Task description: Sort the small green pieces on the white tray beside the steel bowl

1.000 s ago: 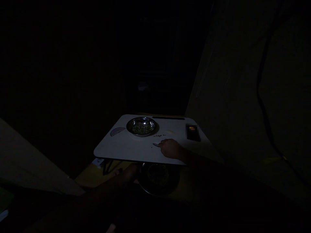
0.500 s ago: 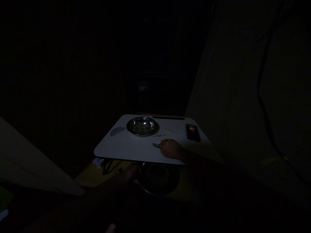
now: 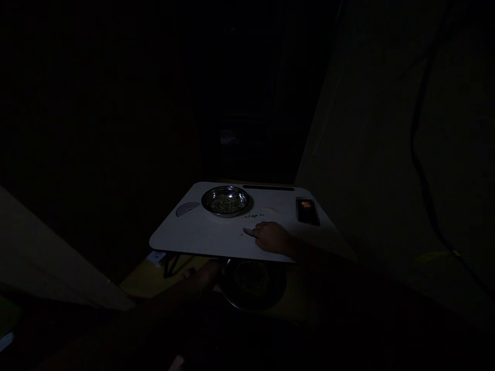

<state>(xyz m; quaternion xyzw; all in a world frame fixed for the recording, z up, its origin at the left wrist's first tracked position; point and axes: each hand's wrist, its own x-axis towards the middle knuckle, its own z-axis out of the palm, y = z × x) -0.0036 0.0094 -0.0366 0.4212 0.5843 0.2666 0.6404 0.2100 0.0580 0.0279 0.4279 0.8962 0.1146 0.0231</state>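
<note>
The scene is very dim, and a white folding lap table (image 3: 185,232) is the brightest thing in it. My right hand (image 3: 273,238) rests on its top with the forefinger out and the other fingers curled, the fingertip among small scattered green bits (image 3: 253,215). A steel bowl (image 3: 225,187) holding green bits (image 3: 227,205) stands further back on the table. Below the table edge, my left hand (image 3: 204,275) lies in shadow beside a second, darker bowl (image 3: 251,304) of greenish food. Its fingers are too dark to make out.
A pale half-round slice (image 3: 187,209) lies at the table's left. A dark, blurred, phone-like object (image 3: 307,211) lies at the right. The table has a dark slot (image 3: 268,188) along its far edge and thin black legs (image 3: 170,265). A wall with a dark cable (image 3: 423,154) stands to the right.
My right forefinger has shifted very slightly on the table top. Nothing else has visibly moved.
</note>
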